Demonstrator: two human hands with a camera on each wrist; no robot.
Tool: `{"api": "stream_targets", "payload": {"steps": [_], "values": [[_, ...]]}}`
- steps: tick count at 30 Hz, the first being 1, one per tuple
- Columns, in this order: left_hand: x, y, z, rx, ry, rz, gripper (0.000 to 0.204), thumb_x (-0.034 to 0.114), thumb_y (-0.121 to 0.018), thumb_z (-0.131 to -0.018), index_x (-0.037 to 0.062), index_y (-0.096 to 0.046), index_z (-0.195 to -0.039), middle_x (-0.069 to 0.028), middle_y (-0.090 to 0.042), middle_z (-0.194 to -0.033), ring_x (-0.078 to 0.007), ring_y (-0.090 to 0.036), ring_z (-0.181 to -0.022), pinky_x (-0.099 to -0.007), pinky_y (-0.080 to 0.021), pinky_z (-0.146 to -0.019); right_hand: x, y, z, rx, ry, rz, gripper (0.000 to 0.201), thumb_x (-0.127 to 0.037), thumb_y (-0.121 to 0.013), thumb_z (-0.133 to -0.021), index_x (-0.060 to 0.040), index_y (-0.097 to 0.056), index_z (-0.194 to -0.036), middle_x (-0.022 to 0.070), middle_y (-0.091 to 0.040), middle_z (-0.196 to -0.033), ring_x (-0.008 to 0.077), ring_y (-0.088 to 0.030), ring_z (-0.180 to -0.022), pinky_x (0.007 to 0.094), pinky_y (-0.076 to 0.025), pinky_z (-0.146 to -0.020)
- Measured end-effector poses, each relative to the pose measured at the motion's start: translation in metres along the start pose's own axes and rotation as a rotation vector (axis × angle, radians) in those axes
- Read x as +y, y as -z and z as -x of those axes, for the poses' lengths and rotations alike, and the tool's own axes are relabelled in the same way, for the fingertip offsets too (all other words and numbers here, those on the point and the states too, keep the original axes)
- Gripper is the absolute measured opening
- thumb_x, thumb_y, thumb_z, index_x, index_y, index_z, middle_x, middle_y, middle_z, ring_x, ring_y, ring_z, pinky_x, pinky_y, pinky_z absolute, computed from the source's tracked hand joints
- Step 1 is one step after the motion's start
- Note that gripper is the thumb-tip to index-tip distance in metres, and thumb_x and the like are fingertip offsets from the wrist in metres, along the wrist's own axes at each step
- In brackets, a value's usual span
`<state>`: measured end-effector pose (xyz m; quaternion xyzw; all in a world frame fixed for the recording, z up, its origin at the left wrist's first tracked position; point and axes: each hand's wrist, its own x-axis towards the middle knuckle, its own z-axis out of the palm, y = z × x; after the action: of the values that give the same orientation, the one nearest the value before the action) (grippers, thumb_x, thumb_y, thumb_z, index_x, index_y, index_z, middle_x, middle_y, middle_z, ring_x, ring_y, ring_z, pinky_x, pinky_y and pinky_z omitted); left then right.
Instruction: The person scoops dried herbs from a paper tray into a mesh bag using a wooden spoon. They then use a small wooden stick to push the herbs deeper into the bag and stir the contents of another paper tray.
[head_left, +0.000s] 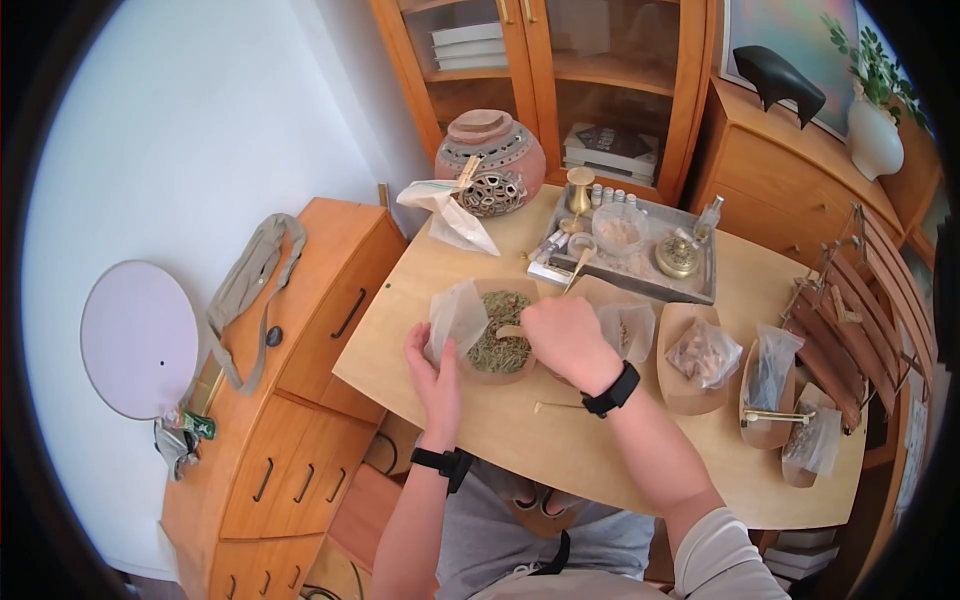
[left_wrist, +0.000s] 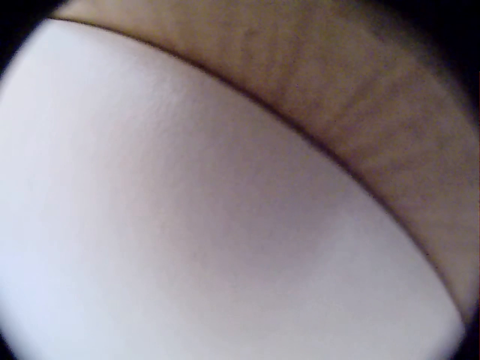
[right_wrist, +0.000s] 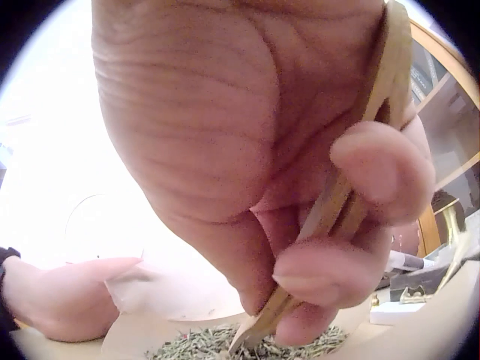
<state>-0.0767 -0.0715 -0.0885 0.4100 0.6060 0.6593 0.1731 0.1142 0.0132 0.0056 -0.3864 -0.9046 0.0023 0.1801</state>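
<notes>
My right hand (head_left: pixel 570 340) grips slim wooden tongs (right_wrist: pixel 330 202), fingers curled round them. The tongs' tip dips into the dried green herbs (head_left: pixel 500 358), and the same herbs (right_wrist: pixel 195 343) show below the hand in the right wrist view. They lie in a translucent bag (head_left: pixel 457 318) set in a brown paper tray (head_left: pixel 500 378). My left hand (head_left: pixel 437 385) is at the bag's left side, fingers extended upward and thumb near the bag's edge. The left wrist view shows only a blurred pale surface and a wrinkled tan band.
More paper trays with bags stand to the right, one with pinkish chunks (head_left: pixel 704 352). A thin brass tool (head_left: pixel 560 406) lies near the front. Behind are a grey tray (head_left: pixel 640 275) with a brass burner (head_left: pixel 678 257), a clay pot (head_left: pixel 490 165) and, at right, a slatted wooden rack (head_left: pixel 840 330).
</notes>
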Motion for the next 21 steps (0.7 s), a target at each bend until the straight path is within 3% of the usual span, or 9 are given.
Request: {"api": "stream_targets", "payload": {"steps": [3,8,11,13,14,18,20,21], "values": [[0.0,-0.001,0.0,0.021,-0.026,-0.019,0.051,0.016,-0.064,-0.103,-0.0021,-0.044,-0.145,-0.0179,-0.05,-0.144,-0.0294,-0.047,-0.137,-0.0413,-0.035,-0.117,0.011,0.021,0.0,0.019,0.005,0.03,0.016,-0.015,-0.069,-0.086,-0.0044,-0.076,-0.077,0.0176,-0.073,-0.076,0.0343,-0.075,-0.073,0.0439,-0.058,-0.063],[0.01,0.0,0.001,-0.006,0.012,-0.067,0.05,0.016,-0.065,-0.102,-0.0019,-0.045,-0.145,-0.0181,-0.051,-0.143,-0.0291,-0.048,-0.136,-0.0407,-0.036,-0.117,0.019,0.052,-0.003,0.026,-0.037,-0.187,0.023,-0.025,-0.071,-0.091,-0.0054,-0.077,-0.08,0.0174,-0.072,-0.076,0.0366,-0.073,-0.078,0.0454,-0.058,-0.067],[0.011,0.0,0.001,-0.025,0.017,-0.052,0.05,0.016,-0.066,-0.101,-0.0018,-0.046,-0.144,-0.0181,-0.052,-0.142,-0.0288,-0.049,-0.135,-0.0402,-0.037,-0.116,0.006,0.037,-0.004,0.084,-0.017,-0.298,0.022,-0.026,-0.073,-0.09,-0.0057,-0.077,-0.081,0.0168,-0.072,-0.076,0.0363,-0.073,-0.078,0.045,-0.058,-0.069],[0.006,0.0,0.0,-0.025,0.004,-0.028,0.049,0.017,-0.066,-0.102,-0.0019,-0.047,-0.143,-0.018,-0.054,-0.14,-0.0284,-0.05,-0.133,-0.04,-0.037,-0.115,-0.006,0.022,-0.007,0.066,0.017,-0.231,0.023,-0.026,-0.073,-0.09,-0.0052,-0.077,-0.081,0.0163,-0.071,-0.075,0.0357,-0.073,-0.077,0.045,-0.058,-0.069],[0.006,0.0,0.0,-0.029,0.004,-0.029,0.049,0.017,-0.066,-0.102,-0.0019,-0.047,-0.143,-0.018,-0.054,-0.14,-0.0284,-0.05,-0.133,-0.04,-0.037,-0.115,-0.011,0.021,-0.008,-0.01,0.0,-0.16,0.023,-0.027,-0.068,-0.093,-0.0077,-0.08,-0.092,0.0141,-0.074,-0.081,0.0346,-0.072,-0.08,0.0448,-0.058,-0.073],[0.005,0.002,-0.001,-0.053,0.017,-0.025,0.048,0.018,-0.062,-0.105,-0.0021,-0.045,-0.145,-0.017,-0.051,-0.143,-0.0265,-0.048,-0.135,-0.0385,-0.036,-0.116,-0.007,0.025,-0.008,0.003,-0.06,-0.161,0.022,-0.027,-0.069,-0.094,-0.0078,-0.08,-0.091,0.0146,-0.074,-0.08,0.0343,-0.073,-0.079,0.0445,-0.059,-0.072],[0.006,0.003,0.0,-0.079,0.035,-0.029,0.048,0.019,-0.058,-0.108,-0.0022,-0.041,-0.148,-0.016,-0.048,-0.146,-0.0247,-0.045,-0.137,-0.0371,-0.034,-0.117,0.003,0.034,-0.007,0.222,-0.034,-0.217,0.028,-0.028,-0.072,-0.093,-0.0045,-0.075,-0.078,0.0177,-0.071,-0.074,0.0354,-0.073,-0.073,0.0437,-0.058,-0.065],[0.007,0.003,0.0,-0.078,0.043,-0.026,0.048,0.018,-0.057,-0.108,-0.0018,-0.041,-0.148,-0.0156,-0.048,-0.146,-0.0244,-0.045,-0.137,-0.0368,-0.034,-0.117,0.007,0.034,-0.007,0.219,-0.033,-0.218,0.028,-0.028,-0.072,-0.093,-0.0045,-0.075,-0.078,0.0177,-0.071,-0.074,0.0354,-0.073,-0.073,0.0437,-0.058,-0.065]]}}
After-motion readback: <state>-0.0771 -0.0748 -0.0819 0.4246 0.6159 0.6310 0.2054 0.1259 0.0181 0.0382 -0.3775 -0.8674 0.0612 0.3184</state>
